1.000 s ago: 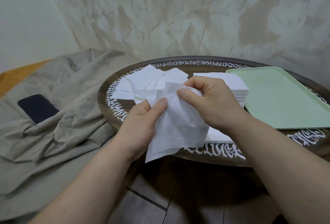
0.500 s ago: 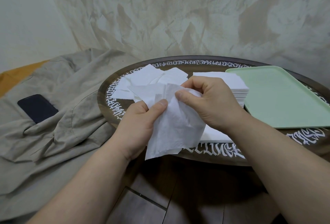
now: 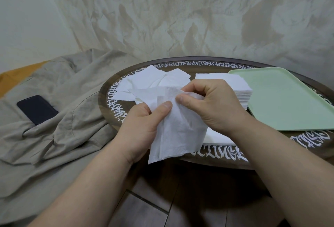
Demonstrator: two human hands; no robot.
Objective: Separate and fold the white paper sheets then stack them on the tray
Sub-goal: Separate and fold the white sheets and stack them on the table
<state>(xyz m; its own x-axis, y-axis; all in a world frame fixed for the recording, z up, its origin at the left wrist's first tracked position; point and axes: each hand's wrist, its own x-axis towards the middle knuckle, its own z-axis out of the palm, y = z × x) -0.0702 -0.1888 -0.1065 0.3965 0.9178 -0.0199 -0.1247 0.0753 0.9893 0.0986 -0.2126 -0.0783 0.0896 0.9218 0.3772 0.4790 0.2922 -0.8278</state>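
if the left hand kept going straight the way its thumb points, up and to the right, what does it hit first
Most likely the right hand: the left hand has its thumb aimed at the right thumb tip, with only the pinched white paper sheet between them. The gap looks small, but depth is hard to judge.

Marbled beige-grey wall (image 3: 180,18) behind, plain pale wall (image 3: 27,18) at left. Round dark table (image 3: 213,159) w/ white script round its rim. Dark plank floor (image 3: 180,199). Crumpled grey-beige cloth (image 3: 54,136) at left, w/ dark phone (image 3: 37,109) on it.

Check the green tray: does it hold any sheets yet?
Empty. The green tray shows only bare surface; the stacked sheets sit beside it on the table.
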